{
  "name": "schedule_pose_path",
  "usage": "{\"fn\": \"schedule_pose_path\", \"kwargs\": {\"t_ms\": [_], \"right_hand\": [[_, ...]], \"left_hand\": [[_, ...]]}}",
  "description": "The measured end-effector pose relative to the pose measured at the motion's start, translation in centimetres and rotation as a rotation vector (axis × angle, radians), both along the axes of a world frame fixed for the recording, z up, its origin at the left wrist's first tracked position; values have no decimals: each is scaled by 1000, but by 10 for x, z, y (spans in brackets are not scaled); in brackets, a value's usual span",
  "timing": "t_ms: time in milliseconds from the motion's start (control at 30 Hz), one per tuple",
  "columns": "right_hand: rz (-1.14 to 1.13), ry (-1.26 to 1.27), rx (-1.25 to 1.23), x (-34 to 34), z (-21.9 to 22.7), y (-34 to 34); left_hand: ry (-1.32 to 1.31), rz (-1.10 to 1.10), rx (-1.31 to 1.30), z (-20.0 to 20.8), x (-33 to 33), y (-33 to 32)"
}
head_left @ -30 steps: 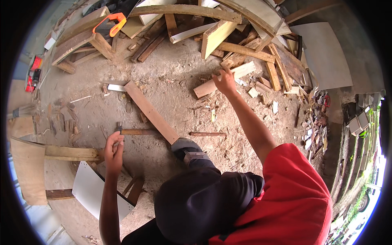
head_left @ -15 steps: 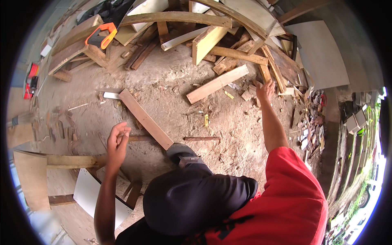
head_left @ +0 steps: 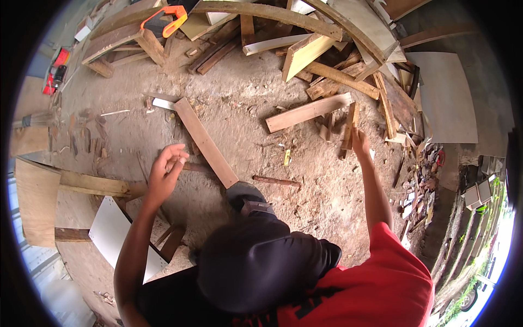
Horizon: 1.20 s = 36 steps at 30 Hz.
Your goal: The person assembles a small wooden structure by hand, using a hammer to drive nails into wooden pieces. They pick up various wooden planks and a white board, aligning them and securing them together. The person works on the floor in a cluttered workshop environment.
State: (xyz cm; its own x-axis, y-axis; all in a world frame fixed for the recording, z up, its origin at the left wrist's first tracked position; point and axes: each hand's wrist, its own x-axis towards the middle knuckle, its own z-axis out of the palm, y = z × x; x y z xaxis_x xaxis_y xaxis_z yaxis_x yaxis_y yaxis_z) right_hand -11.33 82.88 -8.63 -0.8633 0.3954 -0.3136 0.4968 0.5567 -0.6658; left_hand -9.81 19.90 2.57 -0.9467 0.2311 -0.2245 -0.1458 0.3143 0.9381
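My right hand (head_left: pixel 360 145) is stretched forward, its fingers closed on a short wooden strip (head_left: pixel 350 128) that stands slightly tilted beside the scrap pile. My left hand (head_left: pixel 168 170) hovers over the ground on the left, fingers loosely curled and apart, holding nothing. Between the hands, a reddish-brown plank (head_left: pixel 206 143) slants down to my shoe (head_left: pixel 245 196), its far end next to a white piece (head_left: pixel 163 103). Another plank (head_left: pixel 309 113) lies just left of the strip, with a small wood block (head_left: pixel 326 131) below it.
Boards and beams form a scrap pile (head_left: pixel 327 71) ahead. A saw with an orange handle (head_left: pixel 163 22) rests at the far left. A red and black tool (head_left: pixel 56 71) lies at the left edge. A white panel (head_left: pixel 111 231) leans near my left arm; rubble (head_left: pixel 427 174) lines the right.
My right hand has closed on the wooden strip and drawn it nearer. My left hand has shifted slightly right. The whole view has swung, moving the scene rightward.
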Motion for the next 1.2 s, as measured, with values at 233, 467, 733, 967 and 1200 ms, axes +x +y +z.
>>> {"fn": "schedule_pose_path", "kwargs": {"t_ms": [233,467,733,967,1200], "right_hand": [[-57,66,-1124,21,20,-139],[204,-102,-1249,-13,26,-257],[268,270,112,-108,-11,-328],[594,785,597,-179,30,-345],[1007,241,1128,-283,46,-303]], "left_hand": [[-50,-8,-10,-2,-6,-4],[-77,-28,-35,2,14,-27],[-17,181,-52,4,41,-73],[-33,226,-24,4,39,-84],[-32,180,5,-6,26,-73]]}}
